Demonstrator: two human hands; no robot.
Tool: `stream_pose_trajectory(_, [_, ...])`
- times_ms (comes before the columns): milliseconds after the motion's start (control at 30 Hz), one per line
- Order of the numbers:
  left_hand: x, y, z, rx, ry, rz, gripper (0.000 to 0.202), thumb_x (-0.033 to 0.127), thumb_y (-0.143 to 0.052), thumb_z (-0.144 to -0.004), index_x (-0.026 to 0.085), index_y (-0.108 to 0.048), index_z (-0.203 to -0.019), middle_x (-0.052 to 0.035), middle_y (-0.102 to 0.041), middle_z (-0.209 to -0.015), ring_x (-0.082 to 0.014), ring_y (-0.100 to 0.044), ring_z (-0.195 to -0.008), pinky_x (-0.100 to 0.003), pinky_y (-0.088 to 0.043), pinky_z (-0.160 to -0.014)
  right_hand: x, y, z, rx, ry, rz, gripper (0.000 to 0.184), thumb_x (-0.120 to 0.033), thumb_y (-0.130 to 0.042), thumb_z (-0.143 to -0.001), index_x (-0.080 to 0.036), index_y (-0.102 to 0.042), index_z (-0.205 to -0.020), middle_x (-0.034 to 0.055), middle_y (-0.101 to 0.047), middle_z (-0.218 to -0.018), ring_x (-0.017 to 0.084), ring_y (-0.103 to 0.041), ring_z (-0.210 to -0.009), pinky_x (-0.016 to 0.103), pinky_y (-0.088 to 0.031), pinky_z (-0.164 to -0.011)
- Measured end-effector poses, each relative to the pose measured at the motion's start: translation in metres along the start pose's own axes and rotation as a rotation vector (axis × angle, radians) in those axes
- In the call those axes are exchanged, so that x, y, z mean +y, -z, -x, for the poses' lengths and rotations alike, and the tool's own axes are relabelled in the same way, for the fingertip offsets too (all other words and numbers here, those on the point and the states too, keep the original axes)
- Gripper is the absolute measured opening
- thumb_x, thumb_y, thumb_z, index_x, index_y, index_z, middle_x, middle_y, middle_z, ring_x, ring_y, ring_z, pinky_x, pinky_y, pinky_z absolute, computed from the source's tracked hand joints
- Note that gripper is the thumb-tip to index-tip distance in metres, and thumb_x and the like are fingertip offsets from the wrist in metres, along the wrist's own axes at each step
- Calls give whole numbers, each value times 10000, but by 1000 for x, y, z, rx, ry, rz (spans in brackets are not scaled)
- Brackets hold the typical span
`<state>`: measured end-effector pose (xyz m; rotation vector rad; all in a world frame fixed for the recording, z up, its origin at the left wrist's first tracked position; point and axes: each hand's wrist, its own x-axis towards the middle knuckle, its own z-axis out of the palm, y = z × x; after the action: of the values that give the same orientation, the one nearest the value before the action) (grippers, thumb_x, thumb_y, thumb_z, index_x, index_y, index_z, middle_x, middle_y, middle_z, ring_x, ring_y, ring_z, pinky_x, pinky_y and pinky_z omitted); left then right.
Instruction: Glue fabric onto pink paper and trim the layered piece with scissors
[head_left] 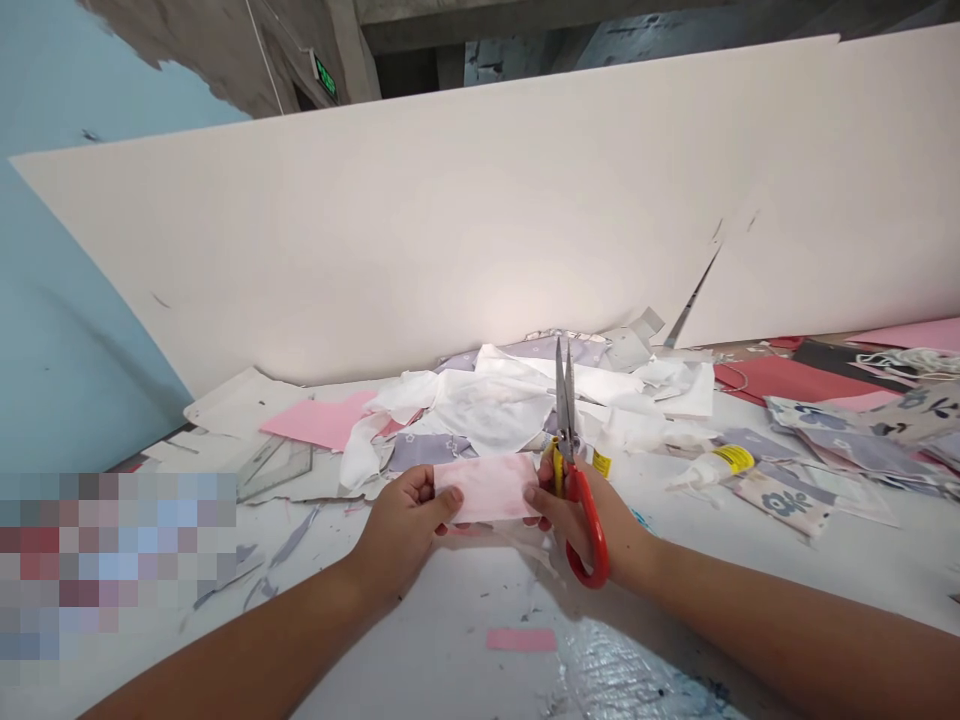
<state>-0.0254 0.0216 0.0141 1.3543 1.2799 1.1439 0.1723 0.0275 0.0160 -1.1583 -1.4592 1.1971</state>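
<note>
A small pale pink rectangular piece (486, 488), fabric or paper, is stretched between my two hands above the table. My left hand (409, 515) pinches its left end, thumb on top. At its right end, my right hand (577, 510) grips it between thumb and fingers. Red-handled scissors (589, 525) also hang on my right hand, blades pointing up and slightly parted. Below, on the table, lies a pink strip (521, 639). White cloth scraps (487, 400) are heaped just beyond my hands.
A white glue bottle (709, 468) with a yellow label lies to the right, near patterned fabric pieces (787, 500). Further right are red sheets (802, 382) and white cord (911, 360). At left sits a clear set square (277, 465). A white board (480, 230) stands behind.
</note>
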Motion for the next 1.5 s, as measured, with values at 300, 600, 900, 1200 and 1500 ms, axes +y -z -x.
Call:
stream_pose_trajectory(300, [1, -2, -3, 37, 32, 63, 262, 368, -652, -637, 145, -573, -750, -10, -587, -639, -100, -505, -546, -212, -406, -510, 1, 0, -5, 95, -8, -7, 184, -265, -567, -683, -209, -392, -671, -61, -479, -559, 115, -547, -486, 259, -450, -502])
stream_pose_trajectory(600, [3, -2, -1, 26, 25, 70, 247, 361, -648, -653, 144, -564, -735, 0, -589, -626, -86, -506, -550, -196, -402, -512, 5, 5, -7, -9, -9, -70, 216, -315, -589, -696, -206, -403, -707, -59, -503, -607, 124, -576, -550, 255, -445, -517])
stream_pose_trajectory(900, [-2, 2, -6, -14, 45, 110, 281, 359, -661, -644, 148, -570, -806, -23, -620, -701, -122, -565, -618, -210, -414, -524, 4, 2, -6, 18, -1, -93, 211, -317, -570, -704, -210, -388, -689, -61, -473, -578, 115, -557, -516, 258, -442, -524])
stream_pose_trajectory(1200, [1, -2, -4, 20, 10, 161, 558, 330, -629, -678, 235, -380, -1169, 30, -579, -688, -86, -509, -566, -217, -428, -554, 11, -1, -3, 37, -8, -124, 182, -279, -572, -688, -213, -402, -701, -60, -447, -623, 91, -504, -520, 262, -472, -550])
stream_pose_trajectory(1500, [-1, 8, -10, 4, 163, 490, 143, 265, -575, -673, 161, -572, -771, 12, -558, -579, -95, -546, -537, -177, -420, -467, 14, 0, -5, 24, 49, -181, 139, -124, -492, -656, -218, -402, -705, -40, -540, -599, 130, -542, -530, 271, -430, -528])
